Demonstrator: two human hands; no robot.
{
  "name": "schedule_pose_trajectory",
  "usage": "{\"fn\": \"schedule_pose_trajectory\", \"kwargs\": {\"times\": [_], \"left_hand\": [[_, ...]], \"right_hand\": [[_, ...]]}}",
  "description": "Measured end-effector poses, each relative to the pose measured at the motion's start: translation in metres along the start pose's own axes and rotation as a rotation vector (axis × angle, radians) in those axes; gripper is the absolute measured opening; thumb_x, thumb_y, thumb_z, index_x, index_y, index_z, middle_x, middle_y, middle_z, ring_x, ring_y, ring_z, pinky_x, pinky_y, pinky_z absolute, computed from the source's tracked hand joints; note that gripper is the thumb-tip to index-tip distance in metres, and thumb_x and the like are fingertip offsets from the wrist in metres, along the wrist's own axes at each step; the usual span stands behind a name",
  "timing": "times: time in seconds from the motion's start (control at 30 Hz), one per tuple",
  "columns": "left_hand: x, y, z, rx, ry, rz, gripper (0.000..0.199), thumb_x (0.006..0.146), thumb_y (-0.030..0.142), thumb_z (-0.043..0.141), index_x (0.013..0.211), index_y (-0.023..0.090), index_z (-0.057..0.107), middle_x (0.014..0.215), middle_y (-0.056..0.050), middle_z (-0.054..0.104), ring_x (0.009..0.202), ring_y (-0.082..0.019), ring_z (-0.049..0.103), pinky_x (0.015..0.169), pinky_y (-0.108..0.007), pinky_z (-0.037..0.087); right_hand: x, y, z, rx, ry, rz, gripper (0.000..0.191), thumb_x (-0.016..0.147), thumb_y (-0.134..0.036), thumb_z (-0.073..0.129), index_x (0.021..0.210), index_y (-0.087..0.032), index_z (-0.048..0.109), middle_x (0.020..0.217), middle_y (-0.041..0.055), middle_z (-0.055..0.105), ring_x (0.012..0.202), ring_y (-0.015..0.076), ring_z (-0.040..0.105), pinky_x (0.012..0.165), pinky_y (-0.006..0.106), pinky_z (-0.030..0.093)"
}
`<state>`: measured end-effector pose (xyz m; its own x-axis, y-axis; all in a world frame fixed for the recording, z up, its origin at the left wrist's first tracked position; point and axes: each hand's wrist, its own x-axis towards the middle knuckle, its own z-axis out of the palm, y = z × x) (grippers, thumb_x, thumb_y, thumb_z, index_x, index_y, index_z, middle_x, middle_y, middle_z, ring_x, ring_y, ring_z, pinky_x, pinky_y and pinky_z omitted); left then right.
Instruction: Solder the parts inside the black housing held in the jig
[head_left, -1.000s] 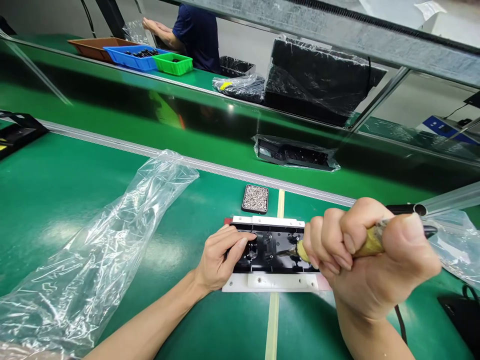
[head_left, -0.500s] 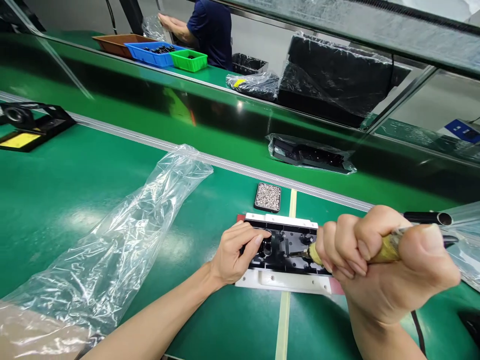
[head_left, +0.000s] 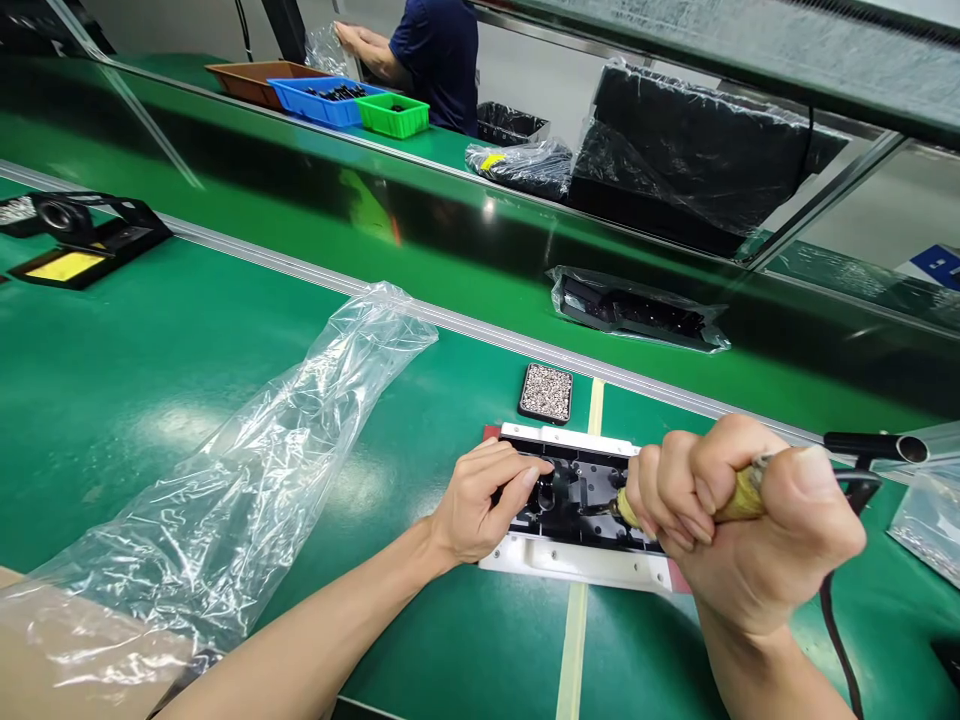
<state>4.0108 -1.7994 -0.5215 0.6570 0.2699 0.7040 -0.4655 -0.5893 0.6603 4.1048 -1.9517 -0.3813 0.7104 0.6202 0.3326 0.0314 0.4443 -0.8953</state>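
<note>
My right hand (head_left: 739, 530) is wrapped round the yellowed handle of a soldering iron (head_left: 739, 497), thumb on its top end. The iron slants down to the left, and its thin tip meets the inside of a black plastic housing (head_left: 600, 477). My left hand (head_left: 484, 498) has its thumb and index finger closed at a round black part (head_left: 546, 492) within that housing; their exact contact is partly hidden. A white fixture (head_left: 577, 563) borders the housing along its long sides. Behind it lies a small black tray of silvery granules (head_left: 547, 392).
A clear plastic bag (head_left: 247, 480) stretches across the left of the green table. A black iron stand with a yellow sponge (head_left: 67, 265) is far left. A bagged black part (head_left: 637, 308) lies beyond the metal rail. Bins (head_left: 315, 105) and a person in dark blue (head_left: 439, 60) are behind.
The view has shifted slightly, moving the scene rightward. My right hand has brought the iron's handle end a little left, and more of its cord shows. My left hand keeps its place on the housing.
</note>
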Motion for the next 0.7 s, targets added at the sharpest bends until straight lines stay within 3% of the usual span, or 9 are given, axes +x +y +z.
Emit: {"fn": "schedule_pose_trajectory", "kwargs": {"times": [0.7], "left_hand": [[0.0007,0.0001,-0.0017,0.015,-0.019,0.001,0.025,0.109,0.019,0.05,0.109,0.015,0.075,0.077,-0.003,0.072,0.064,-0.015,0.058,0.067,-0.032,0.041]], "right_hand": [[0.0,0.0066,0.0017,0.009,0.019,-0.02,0.053,0.096,-0.053,0.066,0.058,-0.02,0.05,0.044,-0.0052,0.034,0.038,0.009,0.029,0.037,0.022,0.032]]}}
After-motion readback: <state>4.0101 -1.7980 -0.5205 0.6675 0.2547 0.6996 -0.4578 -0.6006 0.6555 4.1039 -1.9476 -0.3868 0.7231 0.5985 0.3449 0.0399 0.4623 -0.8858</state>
